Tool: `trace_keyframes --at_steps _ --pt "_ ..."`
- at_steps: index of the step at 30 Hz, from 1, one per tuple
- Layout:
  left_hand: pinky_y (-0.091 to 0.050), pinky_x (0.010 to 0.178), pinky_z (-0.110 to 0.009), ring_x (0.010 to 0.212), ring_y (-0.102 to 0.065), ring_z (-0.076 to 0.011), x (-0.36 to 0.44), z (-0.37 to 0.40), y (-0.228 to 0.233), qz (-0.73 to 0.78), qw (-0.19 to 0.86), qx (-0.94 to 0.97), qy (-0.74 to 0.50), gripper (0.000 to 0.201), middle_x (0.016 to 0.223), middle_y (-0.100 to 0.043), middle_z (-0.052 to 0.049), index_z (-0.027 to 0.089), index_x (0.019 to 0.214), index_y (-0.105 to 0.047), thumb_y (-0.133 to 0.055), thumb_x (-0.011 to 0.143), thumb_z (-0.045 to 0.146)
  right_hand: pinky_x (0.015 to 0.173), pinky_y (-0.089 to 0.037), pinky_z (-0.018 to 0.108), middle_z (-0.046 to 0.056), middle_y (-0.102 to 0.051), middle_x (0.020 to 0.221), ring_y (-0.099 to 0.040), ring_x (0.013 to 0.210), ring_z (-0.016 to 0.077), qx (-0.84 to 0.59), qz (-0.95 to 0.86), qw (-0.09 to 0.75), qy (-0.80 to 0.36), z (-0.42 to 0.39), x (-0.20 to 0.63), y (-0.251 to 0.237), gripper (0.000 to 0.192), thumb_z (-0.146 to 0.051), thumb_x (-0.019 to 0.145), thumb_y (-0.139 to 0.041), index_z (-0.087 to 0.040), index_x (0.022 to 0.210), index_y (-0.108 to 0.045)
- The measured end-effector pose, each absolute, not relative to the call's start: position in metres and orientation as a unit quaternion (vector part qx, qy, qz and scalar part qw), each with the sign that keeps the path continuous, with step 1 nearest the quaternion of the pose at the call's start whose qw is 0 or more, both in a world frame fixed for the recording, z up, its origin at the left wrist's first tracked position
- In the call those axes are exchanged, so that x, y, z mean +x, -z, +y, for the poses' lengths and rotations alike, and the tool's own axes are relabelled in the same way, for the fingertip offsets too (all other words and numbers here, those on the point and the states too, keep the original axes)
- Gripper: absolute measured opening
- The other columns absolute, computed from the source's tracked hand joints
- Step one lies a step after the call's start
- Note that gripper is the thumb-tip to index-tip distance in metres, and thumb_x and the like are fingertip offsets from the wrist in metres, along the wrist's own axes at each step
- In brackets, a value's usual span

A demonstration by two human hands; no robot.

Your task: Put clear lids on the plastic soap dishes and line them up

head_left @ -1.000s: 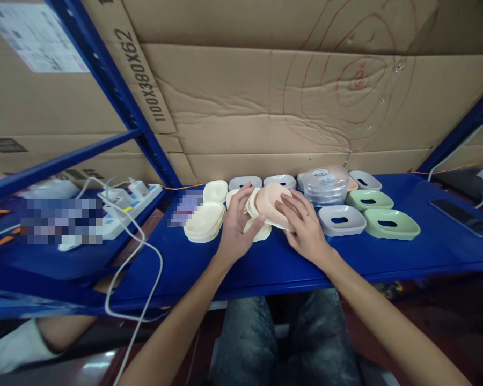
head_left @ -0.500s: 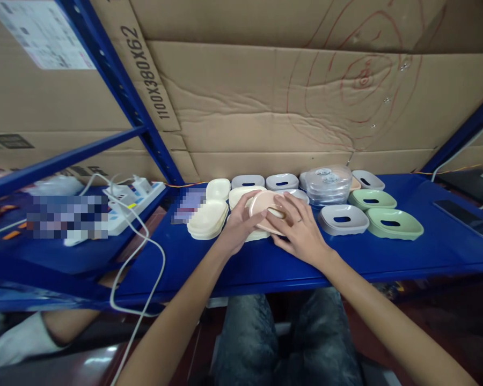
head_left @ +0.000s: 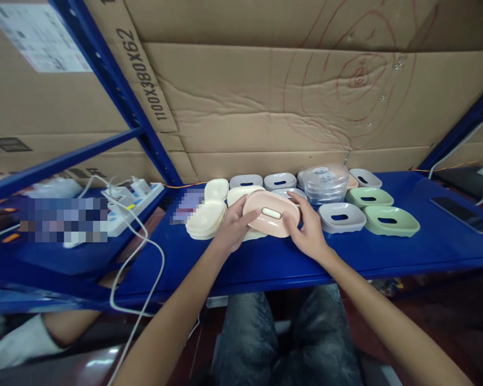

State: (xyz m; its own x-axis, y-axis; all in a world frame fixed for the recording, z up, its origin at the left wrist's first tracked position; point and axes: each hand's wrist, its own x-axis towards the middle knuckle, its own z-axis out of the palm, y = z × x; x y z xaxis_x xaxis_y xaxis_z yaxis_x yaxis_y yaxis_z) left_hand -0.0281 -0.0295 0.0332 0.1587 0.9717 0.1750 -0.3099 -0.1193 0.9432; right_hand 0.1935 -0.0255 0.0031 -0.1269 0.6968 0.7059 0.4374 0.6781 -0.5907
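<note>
Now both hands, left [head_left: 234,229] and right [head_left: 309,230], grip pink soap dish [head_left: 271,213] at opposite ends, forearms converging.

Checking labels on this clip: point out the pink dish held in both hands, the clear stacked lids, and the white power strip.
pink dish [head_left: 270,221]: head view, on its top face beside the slot.
clear stacked lids [head_left: 326,185]: head view, on the stack's side.
white power strip [head_left: 123,210]: head view, on its body.

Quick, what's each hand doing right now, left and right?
Left hand: closed on the left end of the pink soap dish.
Right hand: closed on its right end.
</note>
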Motion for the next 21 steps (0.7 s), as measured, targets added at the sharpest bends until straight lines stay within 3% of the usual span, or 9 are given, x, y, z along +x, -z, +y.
trace_keyframes --at_steps 3,6,12,21 --pt "-0.059 0.092 -0.030 0.115 -0.075 -0.0259 -0.0268 -0.0298 -0.0335 0.327 0.571 0.503 -0.561 0.062 0.128 -0.080 -0.009 0.020 0.139 -0.072 -0.093 0.084 0.040 0.091 -0.066 0.042 0.011 -0.078 0.125 -0.077 0.108 0.0277 -0.363 -0.692 0.560 -0.274 -0.0197 0.1942 -0.0042 0.045 -0.055 0.104 -0.068 -0.024 0.136 -0.063" --pt "-0.060 0.087 -0.030 0.109 -0.077 -0.0256 -0.0277 -0.0297 -0.0345 0.328 0.576 0.507 -0.552 0.063 0.126 -0.080 -0.010 0.019 0.137 -0.072 -0.094 0.083 0.043 0.088 -0.065 0.040 0.008 -0.079 0.114 -0.076 0.102 0.0264 -0.354 -0.671 0.553 -0.346 -0.0159 0.1973 -0.0061 0.044 -0.061 0.097 -0.075 -0.024 0.119 -0.067" --pt "-0.061 0.075 -0.029 0.093 -0.080 -0.0247 -0.0312 -0.0287 -0.0356 0.342 0.587 0.508 -0.529 0.057 0.111 -0.083 -0.011 0.016 0.125 -0.078 -0.095 0.082 0.048 0.089 -0.063 0.041 0.008 -0.079 0.113 -0.075 0.101 0.0272 -0.361 -0.667 0.551 -0.348 -0.0172 0.2000 -0.0080 0.047 -0.064 0.095 -0.078 -0.024 0.119 -0.069" --pt "-0.061 0.075 -0.031 0.089 -0.079 -0.0242 -0.0317 -0.0267 -0.0352 0.349 0.601 0.492 -0.525 0.052 0.106 -0.084 -0.011 0.015 0.122 -0.080 -0.095 0.081 0.044 0.084 -0.063 0.037 0.006 -0.081 0.110 -0.075 0.099 0.0257 -0.358 -0.647 0.550 -0.388 -0.0176 0.1987 -0.0102 0.048 -0.066 0.093 -0.078 -0.025 0.116 -0.073"
